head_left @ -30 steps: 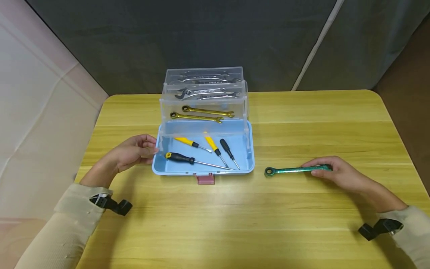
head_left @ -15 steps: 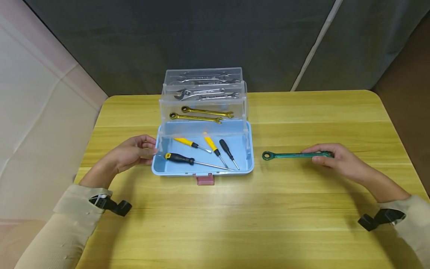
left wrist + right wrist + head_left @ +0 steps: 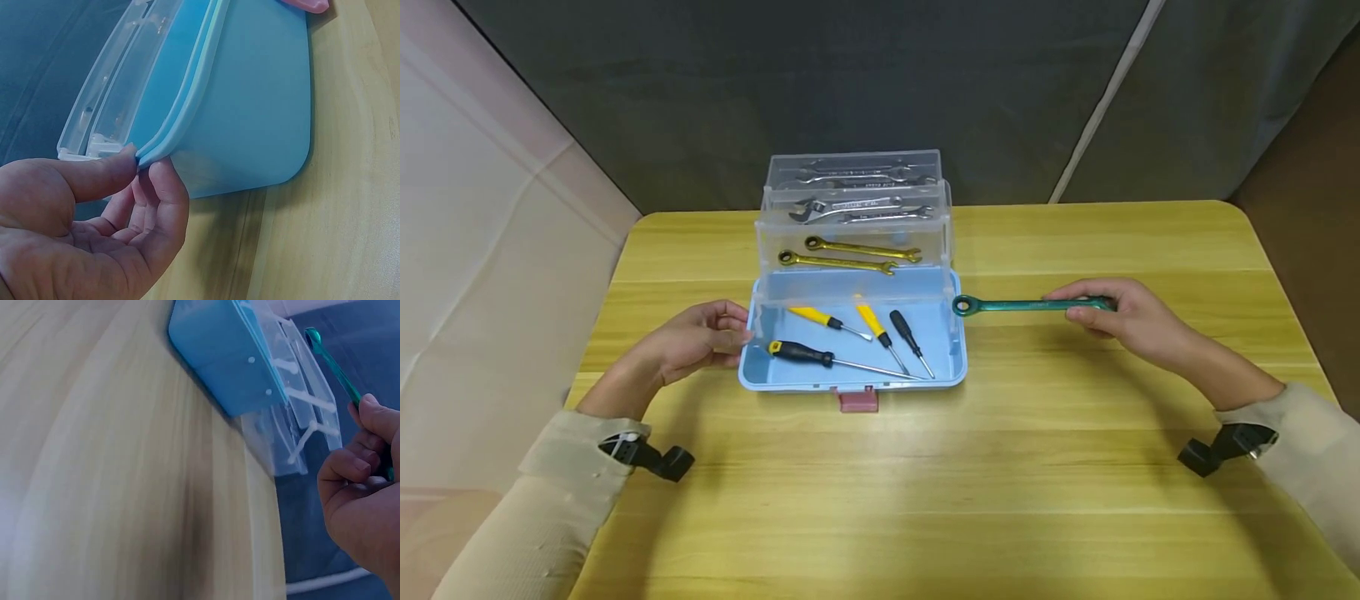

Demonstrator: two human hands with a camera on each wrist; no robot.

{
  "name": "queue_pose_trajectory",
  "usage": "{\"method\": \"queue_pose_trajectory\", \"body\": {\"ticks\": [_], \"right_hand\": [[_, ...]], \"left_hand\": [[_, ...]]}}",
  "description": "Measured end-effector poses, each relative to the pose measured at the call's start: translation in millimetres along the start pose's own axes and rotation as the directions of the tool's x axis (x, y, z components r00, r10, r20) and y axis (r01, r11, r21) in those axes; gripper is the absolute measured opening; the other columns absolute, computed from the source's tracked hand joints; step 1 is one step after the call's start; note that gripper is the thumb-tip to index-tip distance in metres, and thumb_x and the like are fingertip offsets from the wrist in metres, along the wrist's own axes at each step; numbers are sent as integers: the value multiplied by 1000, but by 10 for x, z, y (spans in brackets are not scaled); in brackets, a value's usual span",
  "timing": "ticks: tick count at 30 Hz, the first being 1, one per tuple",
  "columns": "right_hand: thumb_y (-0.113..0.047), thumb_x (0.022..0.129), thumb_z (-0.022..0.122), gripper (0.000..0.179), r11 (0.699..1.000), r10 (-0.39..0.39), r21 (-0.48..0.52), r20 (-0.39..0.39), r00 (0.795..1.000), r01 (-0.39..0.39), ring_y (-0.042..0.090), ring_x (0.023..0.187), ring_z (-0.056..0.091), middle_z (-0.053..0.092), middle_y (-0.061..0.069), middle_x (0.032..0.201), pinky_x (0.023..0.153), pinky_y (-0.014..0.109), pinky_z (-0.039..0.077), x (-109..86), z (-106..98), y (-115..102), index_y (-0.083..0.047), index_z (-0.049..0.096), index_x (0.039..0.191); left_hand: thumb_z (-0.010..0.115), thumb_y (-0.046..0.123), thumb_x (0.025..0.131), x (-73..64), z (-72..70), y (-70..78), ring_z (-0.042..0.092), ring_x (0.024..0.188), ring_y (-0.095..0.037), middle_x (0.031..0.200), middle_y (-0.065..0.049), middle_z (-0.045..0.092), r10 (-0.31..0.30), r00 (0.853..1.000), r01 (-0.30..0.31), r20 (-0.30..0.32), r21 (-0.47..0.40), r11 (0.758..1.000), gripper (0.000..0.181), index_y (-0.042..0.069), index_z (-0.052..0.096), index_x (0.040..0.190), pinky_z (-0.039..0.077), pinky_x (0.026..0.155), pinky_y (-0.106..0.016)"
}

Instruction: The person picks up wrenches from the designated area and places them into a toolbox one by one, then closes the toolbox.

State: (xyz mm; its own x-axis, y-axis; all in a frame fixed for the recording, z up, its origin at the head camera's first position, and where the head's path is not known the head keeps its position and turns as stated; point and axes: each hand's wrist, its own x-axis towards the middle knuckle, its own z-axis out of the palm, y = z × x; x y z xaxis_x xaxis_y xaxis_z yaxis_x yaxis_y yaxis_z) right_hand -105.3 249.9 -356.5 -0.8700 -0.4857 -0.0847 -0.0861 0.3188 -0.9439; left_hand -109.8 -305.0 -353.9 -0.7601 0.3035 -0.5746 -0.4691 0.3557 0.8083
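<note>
My right hand (image 3: 1127, 321) pinches one end of a green ratcheting wrench (image 3: 1018, 306), held level above the table. Its ring end overlaps the right rim of the blue toolbox (image 3: 850, 387) in the head view. On the box's left side, my left hand (image 3: 696, 342) grips the rim between thumb and fingers, as the left wrist view shows up close. Two gold ratcheting wrenches (image 3: 838, 262) lie in the lowest clear tray. Inside the base are a long black screwdriver (image 3: 805, 353), two yellow-handled screwdrivers (image 3: 874, 323) and a small black screwdriver (image 3: 906, 331).
Stepped clear trays (image 3: 763, 242) rise at the back of the toolbox, with silver wrenches (image 3: 865, 204) in the upper ones. A pink latch (image 3: 858, 402) hangs at the front. Behind the wooden table (image 3: 887, 500) hangs a dark curtain (image 3: 850, 75).
My right hand has carried the green wrench up from the table's right side, leftward and away from me, to the toolbox's right rim. The left hand has stayed at the rim.
</note>
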Motion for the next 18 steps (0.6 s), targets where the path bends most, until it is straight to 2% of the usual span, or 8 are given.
{"method": "queue_pose_trajectory", "body": {"ticks": [9,18], "right_hand": [[-10,103,61,26,1000,-2,-18,3,1000,2,23,56,33,36,5,64,52,35,32,217,91,-150,-4,68,127],[-18,102,64,30,996,72,-37,-75,995,-75,23,58,36,39,6,70,54,31,33,471,236,-301,-6,68,130]], "left_hand": [[53,-2,103,-3,5,7,61,85,-11,104,-2,56,0,1000,0,-3,9,1000,25,-1,41,125,59,76,-25],[54,-1,103,2,-6,2,62,86,-11,105,-2,56,-8,1000,8,0,4,1000,26,-1,41,125,59,77,-26]]}}
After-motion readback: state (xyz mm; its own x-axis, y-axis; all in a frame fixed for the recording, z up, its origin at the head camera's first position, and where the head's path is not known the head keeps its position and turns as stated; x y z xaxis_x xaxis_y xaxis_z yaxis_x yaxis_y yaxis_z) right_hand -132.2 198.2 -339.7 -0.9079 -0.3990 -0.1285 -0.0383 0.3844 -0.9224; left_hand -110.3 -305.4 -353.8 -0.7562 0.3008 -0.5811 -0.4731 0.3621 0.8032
